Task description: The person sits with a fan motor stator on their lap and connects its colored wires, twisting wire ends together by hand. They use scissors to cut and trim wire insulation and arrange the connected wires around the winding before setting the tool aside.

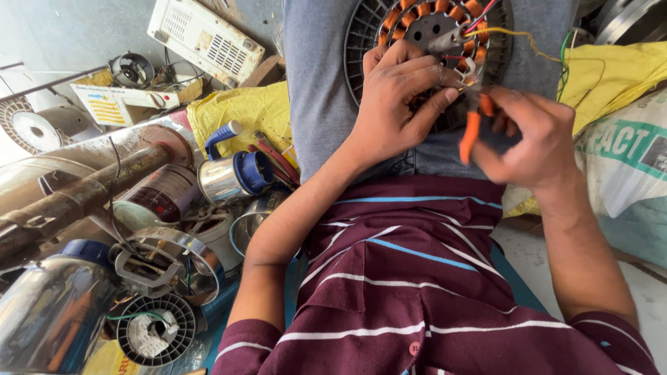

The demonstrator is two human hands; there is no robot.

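Maroon striped shirt (417, 292) nearest; on your lap lay the motor stator (431, 35). Your left hand (399, 97) pinched its wires, your right hand (528, 139) gripped orange-handled pliers (472, 128). Steadying the winding while squeezing gently served best.

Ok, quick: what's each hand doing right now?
Left hand: fingers pinching wires on the motor stator.
Right hand: closed around orange-handled pliers.

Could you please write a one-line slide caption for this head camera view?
Left hand steadies a copper-wound fan motor on the lap; right hand grips orange-handled pliers.
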